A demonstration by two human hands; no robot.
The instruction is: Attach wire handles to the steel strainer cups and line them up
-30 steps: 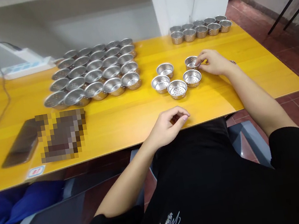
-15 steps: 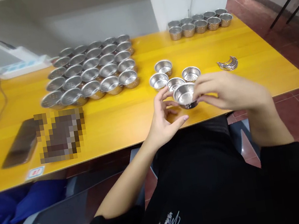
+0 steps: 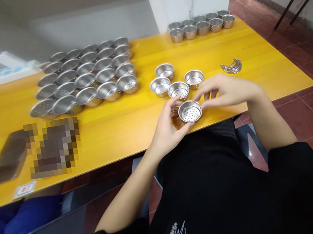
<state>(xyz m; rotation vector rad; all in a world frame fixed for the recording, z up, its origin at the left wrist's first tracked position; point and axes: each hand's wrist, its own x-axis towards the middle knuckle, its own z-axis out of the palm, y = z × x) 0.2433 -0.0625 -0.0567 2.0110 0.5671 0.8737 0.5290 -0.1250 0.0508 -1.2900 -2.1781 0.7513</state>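
A perforated metal filter basket (image 3: 190,112) is tipped so that its holed bottom faces me, near the table's front edge. My left hand (image 3: 171,124) curls round its left side, thumb below and fingers behind. From the right, my right hand (image 3: 224,92) has its thumb and fingertips at the basket's rim. Just behind stand several like baskets: a near one (image 3: 178,90), one to the right (image 3: 194,79), one to the left (image 3: 160,87) and one farther back (image 3: 165,71). Thin curved wires (image 3: 232,66) lie in a small pile beyond my right hand.
Rows of metal baskets (image 3: 107,91) fill the table's left middle, and two shorter rows (image 3: 203,27) stand at the back right. A phone (image 3: 7,158), a blurred-out dark object (image 3: 56,146), a label (image 3: 24,189) and a power strip (image 3: 8,74) are at the left.
The filter basket has come lower and nearer to me, tilting its bottom into view. My left fingers have closed round it, while my right hand has shifted to its rim. The view has swung slightly.
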